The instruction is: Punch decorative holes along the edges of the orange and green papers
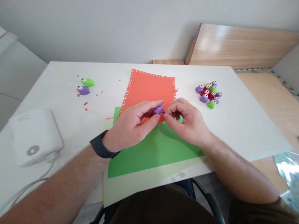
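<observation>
Between the thumb and fingers of my left hand (pixel 134 123) is a small purple craft punch (pixel 158 110), held over the lower part of an orange paper sheet (pixel 151 87). Small notches and holes run along the sheet's left, top and right edges. My right hand (pixel 187 119) is beside the punch, its thumb and index fingertips pinched together. What sits in that pinch, if anything, is too small to tell. Under the orange sheet lies a green sheet (pixel 149 152), partly covered by both hands.
A cluster of purple, green and red craft punches (pixel 209 95) stands at the right. At the left are a green punch (pixel 88 82) and a purple punch (pixel 83 90), with orange paper scraps (pixel 86 109) nearby. A white box-shaped device (pixel 35 133) with cables sits front left.
</observation>
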`<state>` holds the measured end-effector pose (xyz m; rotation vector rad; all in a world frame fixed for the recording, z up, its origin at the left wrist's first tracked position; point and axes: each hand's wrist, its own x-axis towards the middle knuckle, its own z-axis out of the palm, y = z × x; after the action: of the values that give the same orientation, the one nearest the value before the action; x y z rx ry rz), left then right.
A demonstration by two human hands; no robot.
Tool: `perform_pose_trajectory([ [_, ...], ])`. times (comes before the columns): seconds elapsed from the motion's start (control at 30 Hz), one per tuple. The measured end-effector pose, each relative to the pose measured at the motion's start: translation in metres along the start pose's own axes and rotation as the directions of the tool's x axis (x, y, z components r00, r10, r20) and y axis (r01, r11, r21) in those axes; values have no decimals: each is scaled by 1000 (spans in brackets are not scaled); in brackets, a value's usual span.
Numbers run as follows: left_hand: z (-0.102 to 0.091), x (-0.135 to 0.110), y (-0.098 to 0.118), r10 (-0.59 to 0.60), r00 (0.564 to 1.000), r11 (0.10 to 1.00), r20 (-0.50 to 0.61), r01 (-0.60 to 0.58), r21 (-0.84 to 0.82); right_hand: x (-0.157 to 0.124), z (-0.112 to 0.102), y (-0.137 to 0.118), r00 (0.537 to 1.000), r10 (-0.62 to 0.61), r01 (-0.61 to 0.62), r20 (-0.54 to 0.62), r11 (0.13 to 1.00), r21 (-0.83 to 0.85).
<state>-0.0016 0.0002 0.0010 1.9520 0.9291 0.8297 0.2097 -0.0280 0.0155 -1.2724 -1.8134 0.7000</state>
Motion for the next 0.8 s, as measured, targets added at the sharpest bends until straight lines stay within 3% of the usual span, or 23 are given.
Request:
perform_pose_trajectory([
  [0.27, -1, 3, 5, -151, 988, 974, -42, 141, -179, 0, -5, -1, 999, -15, 15, 43, 1000, -15],
  [0.47, -1, 4, 2, -167, 985, 943, -51, 145, -301, 0, -4, 1, 993, 5, 10, 114, 992, -128],
  [0.6, -1, 5, 1, -183, 982, 920, -41, 157, -358, -1, -1, 5, 998, 25, -14, 52, 981, -194],
  [0.8, 0, 5, 3, -203, 979, 901, -30, 175, -398, -1, 1, 11, 995, -40, 17, -89, 969, -245],
])
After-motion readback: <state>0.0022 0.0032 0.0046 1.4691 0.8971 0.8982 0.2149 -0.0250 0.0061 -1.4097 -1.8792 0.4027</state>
